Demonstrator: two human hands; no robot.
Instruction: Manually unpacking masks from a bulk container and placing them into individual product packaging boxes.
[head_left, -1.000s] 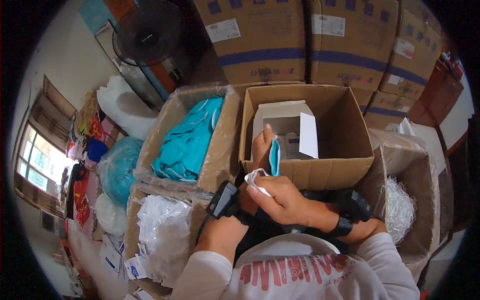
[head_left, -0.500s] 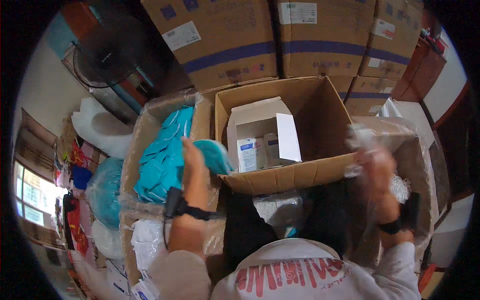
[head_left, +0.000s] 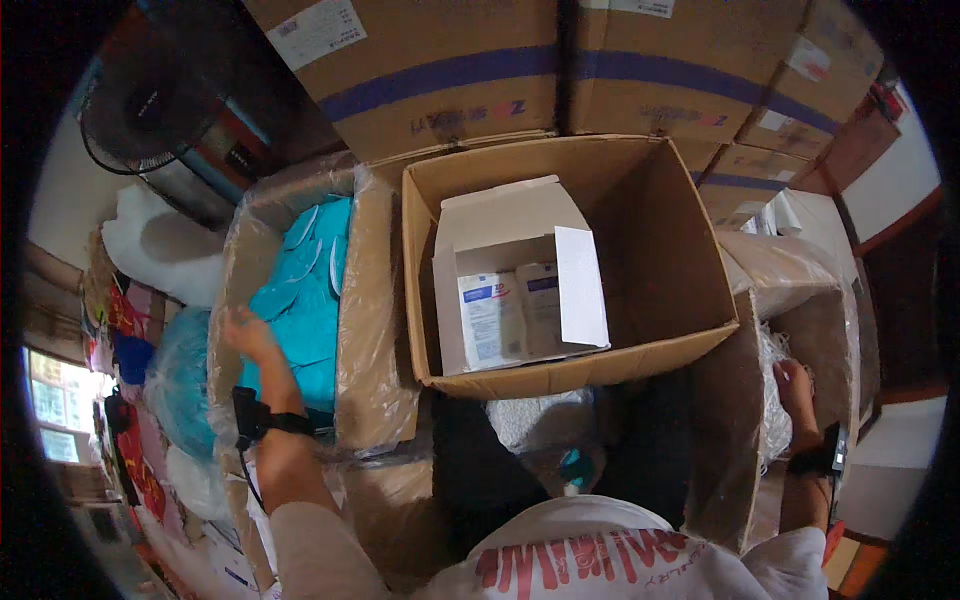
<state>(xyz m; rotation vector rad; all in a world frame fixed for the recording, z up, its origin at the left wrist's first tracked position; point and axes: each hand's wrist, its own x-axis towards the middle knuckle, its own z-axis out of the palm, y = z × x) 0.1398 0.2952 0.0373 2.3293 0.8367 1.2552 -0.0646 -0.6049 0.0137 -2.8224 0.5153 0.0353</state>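
Left of the carton [head_left: 672, 344], left hand [head_left: 252, 335] at teal face masks [head_left: 300, 300], likely light, soft, edge-pinchable; right, right hand [head_left: 796, 388] at white cords [head_left: 773, 425]; grips unclear.

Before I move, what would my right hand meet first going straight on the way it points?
Your right hand would likely meet the white strings first; its fingertips look to be at them already, though depth is unclear. Beyond seems the carton's far wall.

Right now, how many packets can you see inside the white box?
2. The left packet is at the left side of the white box; the right packet is beside it, next to the white flap. More may be hidden underneath.
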